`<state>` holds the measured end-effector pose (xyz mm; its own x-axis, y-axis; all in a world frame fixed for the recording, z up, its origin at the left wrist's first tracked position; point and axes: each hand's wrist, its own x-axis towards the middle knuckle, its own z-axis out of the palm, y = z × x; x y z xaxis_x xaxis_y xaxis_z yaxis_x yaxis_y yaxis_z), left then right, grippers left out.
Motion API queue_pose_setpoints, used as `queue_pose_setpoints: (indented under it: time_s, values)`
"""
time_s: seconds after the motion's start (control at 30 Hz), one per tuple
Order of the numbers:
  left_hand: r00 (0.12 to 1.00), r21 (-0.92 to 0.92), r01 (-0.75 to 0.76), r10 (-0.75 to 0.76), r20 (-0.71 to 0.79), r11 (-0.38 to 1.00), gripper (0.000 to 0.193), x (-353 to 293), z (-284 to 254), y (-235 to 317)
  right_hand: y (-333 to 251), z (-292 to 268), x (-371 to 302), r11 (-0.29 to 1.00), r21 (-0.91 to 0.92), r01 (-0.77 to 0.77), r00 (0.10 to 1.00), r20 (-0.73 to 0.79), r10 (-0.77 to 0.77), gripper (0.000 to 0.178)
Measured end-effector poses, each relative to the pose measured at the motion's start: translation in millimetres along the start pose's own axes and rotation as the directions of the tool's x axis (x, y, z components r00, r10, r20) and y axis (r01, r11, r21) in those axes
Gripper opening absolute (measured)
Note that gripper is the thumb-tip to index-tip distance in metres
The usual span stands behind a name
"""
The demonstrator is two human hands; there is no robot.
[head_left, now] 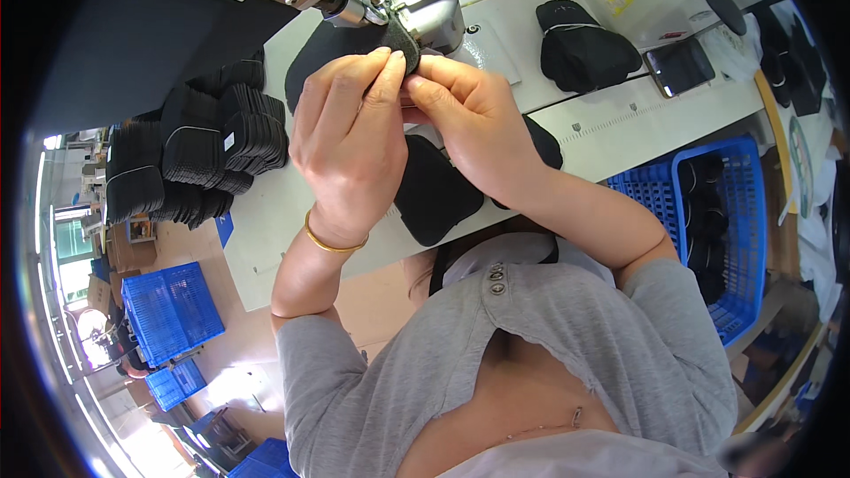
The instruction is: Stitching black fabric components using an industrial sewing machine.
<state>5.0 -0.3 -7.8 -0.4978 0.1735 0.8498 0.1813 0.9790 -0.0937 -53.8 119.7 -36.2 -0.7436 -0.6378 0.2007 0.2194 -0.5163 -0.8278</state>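
My left hand (350, 137) and my right hand (482, 128) meet at the edge of a black fabric piece (405, 46), its rim pinched between thumbs and fingers. The piece lies just under the needle area of a sewing machine (352, 7). More dark cloth (319, 57) spreads on the table beyond my left hand. Below my wrists, black padded pieces (436, 195) rest along the table's near edge. My fingertips partly hide the pinched rim.
At left stand tied stacks of black pieces (190, 146). A tied black bundle (580, 51) and a phone (680, 67) lie on the white table (620, 124) at right. A blue basket (748, 248) holds dark bundles; blue crates (173, 312) stand on the floor.
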Motion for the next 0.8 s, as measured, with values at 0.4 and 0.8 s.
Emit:
queue_pose_setpoints:
  time_s: [0.4, 0.8]
  values:
    - [0.992, -0.011, -0.095, 0.096, 0.082, 0.995, 0.030, 7.0, -8.0, -21.0, 8.4, 5.8, 3.2, 0.992, 0.119, -0.051, 0.993, 0.113, 0.038, 0.028]
    - [0.992, -0.049, -0.082, 0.086, 0.097, 0.995, 0.035, 9.8, -4.0, -34.6, 5.5, 13.5, 7.8, 0.992, 0.125, -0.033, 0.992, 0.121, 0.018, 0.035]
